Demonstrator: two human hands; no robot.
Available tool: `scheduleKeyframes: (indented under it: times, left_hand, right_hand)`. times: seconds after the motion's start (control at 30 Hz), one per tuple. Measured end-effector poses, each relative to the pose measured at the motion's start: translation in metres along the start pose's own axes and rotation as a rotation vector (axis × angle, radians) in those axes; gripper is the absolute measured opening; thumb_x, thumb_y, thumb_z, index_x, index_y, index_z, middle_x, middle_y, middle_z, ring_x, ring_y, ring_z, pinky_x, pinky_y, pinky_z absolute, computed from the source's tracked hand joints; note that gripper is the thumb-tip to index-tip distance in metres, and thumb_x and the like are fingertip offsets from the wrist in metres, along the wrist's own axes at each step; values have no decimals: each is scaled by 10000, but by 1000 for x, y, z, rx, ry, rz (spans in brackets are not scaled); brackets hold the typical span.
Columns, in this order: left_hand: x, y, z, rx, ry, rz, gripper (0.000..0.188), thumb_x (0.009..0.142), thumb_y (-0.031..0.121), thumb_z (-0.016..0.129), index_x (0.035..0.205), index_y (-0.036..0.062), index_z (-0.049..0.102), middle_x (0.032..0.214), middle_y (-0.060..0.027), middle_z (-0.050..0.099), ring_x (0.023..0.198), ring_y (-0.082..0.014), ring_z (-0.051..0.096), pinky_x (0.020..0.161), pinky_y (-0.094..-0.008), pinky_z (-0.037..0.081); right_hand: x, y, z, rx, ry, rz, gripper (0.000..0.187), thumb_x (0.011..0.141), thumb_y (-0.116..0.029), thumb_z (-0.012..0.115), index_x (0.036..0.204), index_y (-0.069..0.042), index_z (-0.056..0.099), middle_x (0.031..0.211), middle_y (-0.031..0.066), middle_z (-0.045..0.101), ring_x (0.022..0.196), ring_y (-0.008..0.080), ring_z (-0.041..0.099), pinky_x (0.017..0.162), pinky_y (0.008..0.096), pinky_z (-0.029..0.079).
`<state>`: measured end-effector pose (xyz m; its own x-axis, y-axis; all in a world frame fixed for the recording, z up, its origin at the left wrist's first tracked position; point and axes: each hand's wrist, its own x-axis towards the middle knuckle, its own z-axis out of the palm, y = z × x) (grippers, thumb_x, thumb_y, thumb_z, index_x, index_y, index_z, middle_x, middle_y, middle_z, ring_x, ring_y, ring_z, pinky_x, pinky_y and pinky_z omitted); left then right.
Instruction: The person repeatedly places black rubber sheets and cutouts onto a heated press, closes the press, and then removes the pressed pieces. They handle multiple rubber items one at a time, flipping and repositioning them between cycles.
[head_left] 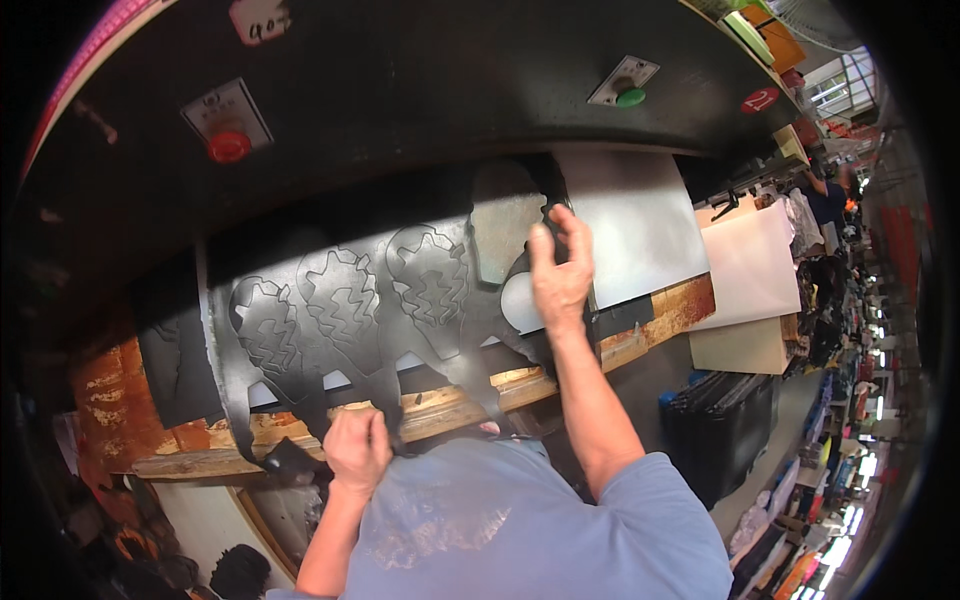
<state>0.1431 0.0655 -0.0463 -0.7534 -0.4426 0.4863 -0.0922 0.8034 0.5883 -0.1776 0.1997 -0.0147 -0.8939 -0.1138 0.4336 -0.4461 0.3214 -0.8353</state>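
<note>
While the right hand [563, 278] is spread with half-bent fingers, seemingly holding nothing, the pale flat plate [507, 235] lies just to its left on the counter [690, 298], the long axis pointing away from the person. The left hand [357, 450], farther, is curled fist-like beside the cut black sheet [385, 345]; whether it grips this, one cannot tell. Contents of the black box-like container [715, 435] are unclear.

Found a scuffed brown bench [108, 395] laid with dark flat layers [185, 380], black sheeting [335, 290] with cut outlines and, farther right, a white sheet [635, 230].
</note>
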Motion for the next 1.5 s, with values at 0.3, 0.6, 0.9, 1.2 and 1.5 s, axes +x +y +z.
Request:
scheduleKeyframes:
  times: [0.3,0.6,0.9,1.2,1.5]
  left_hand:
    - [-6,-23,14,140,96,118,193,880,-36,770,979,19,614,839,-146,655,736,-365,631,663,-460,509]
    - [1,-25,22,149,170,-65,148,943,93,774,883,53,644,723,-107,633,674,-325,641,628,-447,506]
    - [11,-16,21,178,161,-146,203,954,156,773,826,53,654,745,-112,670,716,-323,669,653,-437,521]
    - [6,-7,25,149,218,-151,199,934,127,768,810,32,645,787,-153,681,791,-370,651,736,-479,525]
    - [7,-3,19,149,71,-172,176,890,80,808,851,43,640,779,-112,644,755,-336,633,689,-455,506]
  right_hand:
    - [116,-24,-25,-81,42,-449,155,970,-152,668,976,-2,708,904,223,721,807,391,682,770,419,547]
    - [-64,24,-65,-34,-103,-78,316,1042,-161,713,789,1,613,657,17,517,649,45,466,566,283,398]
    - [-65,42,-62,2,-232,-215,432,1022,-184,756,711,18,534,596,56,401,593,93,350,522,338,334]
    - [-66,53,-76,59,-295,-66,420,1055,-310,724,804,23,676,614,17,515,623,69,450,562,318,403]
    - [-11,11,-30,-4,-225,-75,284,975,-225,815,1116,3,720,1095,101,710,853,166,652,793,328,554]
